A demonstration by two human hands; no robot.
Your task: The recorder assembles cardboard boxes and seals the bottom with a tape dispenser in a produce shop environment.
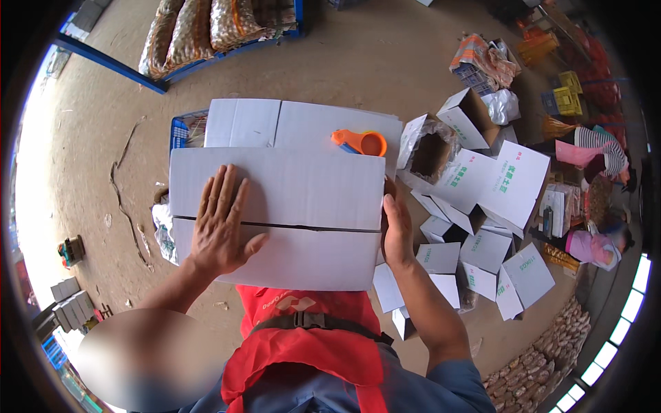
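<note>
A white cardboard carton [303, 189] sits in front of me with its two top flaps folded together, a narrow dark gap running between them. My left hand [222, 230] lies flat on the top, fingers stretched across the far flap and the palm over the gap. Against the carton's right side rests my right hand [397, 230], its fingers extended along the edge and partly hidden. Just beyond the carton, an orange tape dispenser [365, 142] lies on flat white cardboard [241, 124].
A blue crate [180, 132] shows beneath the cardboard. Several open white cartons [513, 182] crowd the floor at right. Filled mesh sacks [189, 38] lie in a blue-framed rack at far left. Two people [606, 151] are at the far right, near more sacks [544, 344].
</note>
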